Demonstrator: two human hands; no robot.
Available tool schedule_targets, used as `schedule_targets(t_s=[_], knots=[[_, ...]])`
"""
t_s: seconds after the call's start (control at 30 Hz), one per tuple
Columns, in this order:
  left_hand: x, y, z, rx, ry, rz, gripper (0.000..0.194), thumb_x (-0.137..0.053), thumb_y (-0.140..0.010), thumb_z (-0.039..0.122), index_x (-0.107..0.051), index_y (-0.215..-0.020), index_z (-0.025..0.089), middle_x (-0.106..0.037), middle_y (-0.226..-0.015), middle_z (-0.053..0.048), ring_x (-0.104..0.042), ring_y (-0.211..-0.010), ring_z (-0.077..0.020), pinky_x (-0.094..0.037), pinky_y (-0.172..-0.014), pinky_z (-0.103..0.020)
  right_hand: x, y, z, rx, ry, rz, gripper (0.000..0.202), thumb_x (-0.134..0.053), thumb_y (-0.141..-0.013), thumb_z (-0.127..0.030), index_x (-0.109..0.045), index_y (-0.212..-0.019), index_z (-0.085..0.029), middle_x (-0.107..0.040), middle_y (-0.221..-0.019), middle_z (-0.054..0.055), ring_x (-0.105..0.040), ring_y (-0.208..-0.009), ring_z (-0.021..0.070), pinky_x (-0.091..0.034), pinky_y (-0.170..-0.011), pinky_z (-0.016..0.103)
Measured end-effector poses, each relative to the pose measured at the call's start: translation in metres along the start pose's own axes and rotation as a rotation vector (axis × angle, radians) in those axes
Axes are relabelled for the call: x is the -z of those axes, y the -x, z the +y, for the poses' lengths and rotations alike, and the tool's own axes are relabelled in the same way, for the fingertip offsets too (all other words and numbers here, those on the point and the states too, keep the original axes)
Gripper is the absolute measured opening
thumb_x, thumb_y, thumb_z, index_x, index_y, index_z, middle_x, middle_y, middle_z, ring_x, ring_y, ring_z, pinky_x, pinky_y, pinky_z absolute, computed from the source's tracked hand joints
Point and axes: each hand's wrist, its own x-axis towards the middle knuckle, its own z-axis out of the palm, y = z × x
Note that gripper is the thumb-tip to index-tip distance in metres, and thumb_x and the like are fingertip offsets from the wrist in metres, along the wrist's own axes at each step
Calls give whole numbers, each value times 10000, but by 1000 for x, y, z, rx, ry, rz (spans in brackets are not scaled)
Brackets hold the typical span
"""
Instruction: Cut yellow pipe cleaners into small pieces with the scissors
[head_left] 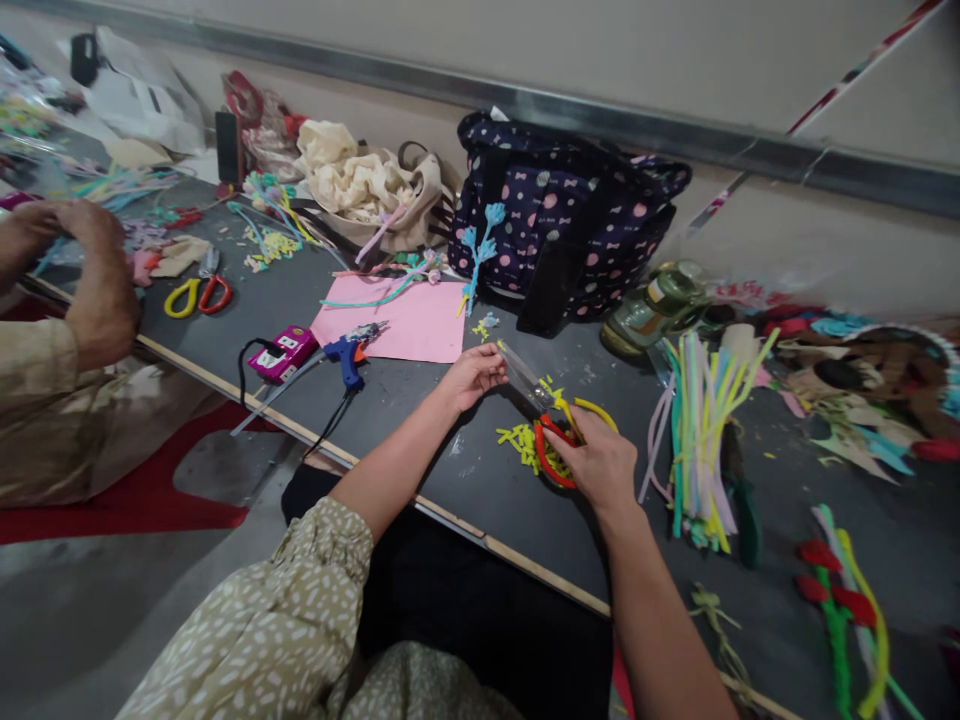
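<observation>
One pair of scissors (553, 420) with a red and a yellow handle loop lies under the right hand (596, 462), whose fingers are curled through and around the loops, blades open and pointing toward the left hand (474, 374), whose fingertips pinch together just beside the blade tips over yellow pipe-cleaner snippets (519, 442) on the dark table (420, 420). Right of the scissors lies a bundle of pastel pipe cleaners (699, 430); behind them stands a polka-dot bag (562, 215), left of them a pink sheet (397, 318) and a blue glue gun (346, 355), and far left another person's hands (71, 235).

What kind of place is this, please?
Probably a handicraft worktable: a bundle of pastel pipe cleaners, a blue hot-glue gun, and red-and-yellow-handled scissors in the right hand over yellow cuttings.
</observation>
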Motion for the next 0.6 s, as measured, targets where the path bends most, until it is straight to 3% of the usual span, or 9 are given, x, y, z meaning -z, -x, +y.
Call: schedule_targets(t_s=[0.37, 0.6], knots=[[0, 1, 0, -12, 15, -33, 287, -783, -619, 185, -517, -719, 145, -507, -599, 33, -498, -562, -72, -472, -631, -242, -2, 1, 3, 8, -45, -2, 502, -474, -862, -586, -658, -1065, -166, -700, -947, 80, -637, -827, 174, -459, -705, 270], [1, 0, 1, -29, -29, -44, 290, -787, -632, 222, -518, -704, 139, -507, -617, 34, -500, -559, -64, -474, -618, -229, 2, 0, 3, 5, -7, -47, 504, -426, -879, -598, -676, -1014, -182, -710, -864, 61, -642, -759, 175, -422, -635, 266]])
